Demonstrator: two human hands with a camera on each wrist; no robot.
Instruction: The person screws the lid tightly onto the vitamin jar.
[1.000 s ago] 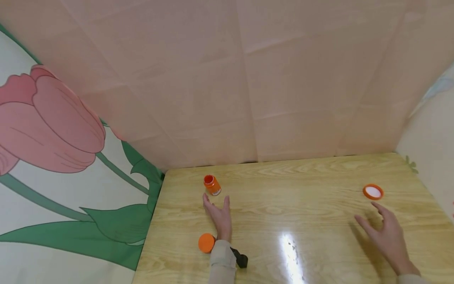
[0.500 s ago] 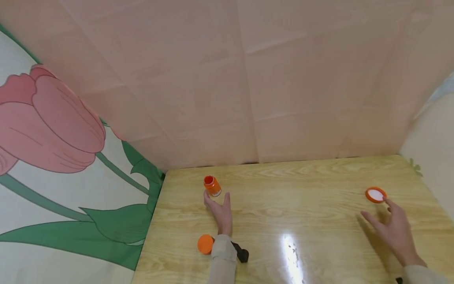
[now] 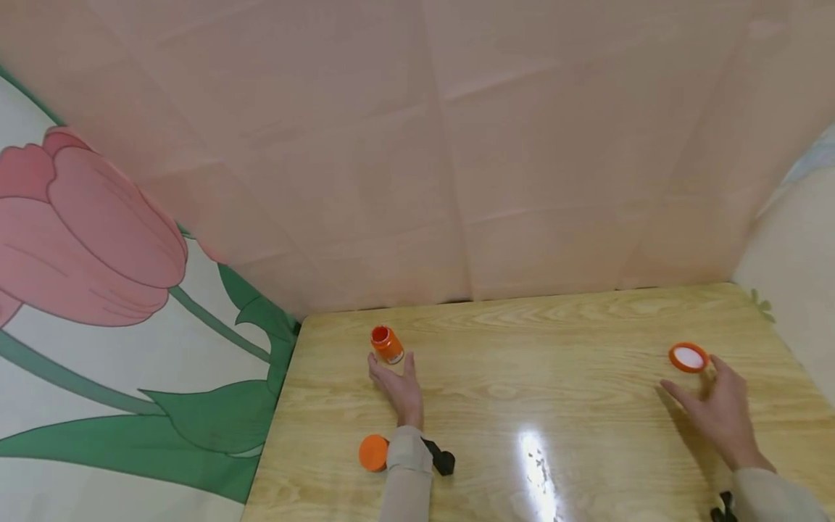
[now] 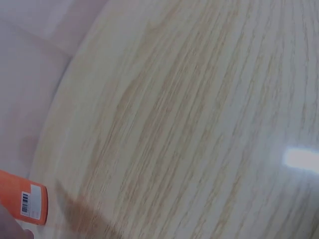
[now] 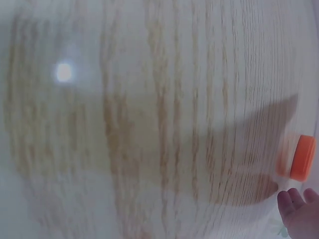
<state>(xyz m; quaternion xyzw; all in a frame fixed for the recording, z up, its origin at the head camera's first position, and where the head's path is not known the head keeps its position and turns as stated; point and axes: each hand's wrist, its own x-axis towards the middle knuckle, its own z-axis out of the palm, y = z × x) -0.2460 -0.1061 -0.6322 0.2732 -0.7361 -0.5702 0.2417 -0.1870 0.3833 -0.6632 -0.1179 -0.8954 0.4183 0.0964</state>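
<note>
An orange open-topped jar (image 3: pixel 389 348) stands at the back left of the table; its barcode label shows on the jar (image 4: pixel 25 199) in the left wrist view. My left hand (image 3: pixel 401 390) reaches to its near side, thumb and fingers spread; whether they touch it I cannot tell. Far to the right lies an orange lid (image 3: pixel 688 357), white side up. My right hand (image 3: pixel 723 413) is just beside it, thumb apart and a fingertip at its right edge. In the right wrist view, the lid (image 5: pixel 302 158) appears just above the fingers of my right hand (image 5: pixel 301 214).
An orange disc (image 3: pixel 374 453) lies left of my left sleeve, partly behind it. Black straps stick out near both wrists. A pink cloth (image 3: pixel 443 159) hangs along the table's back edge. Bare wood (image 3: pixel 535 362) stretches between the hands, with a bright reflection nearer the front.
My left hand has moved slightly forward, closer to the jar. My right hand has moved right and forward, up to the lid. The head view has shifted a little.
</note>
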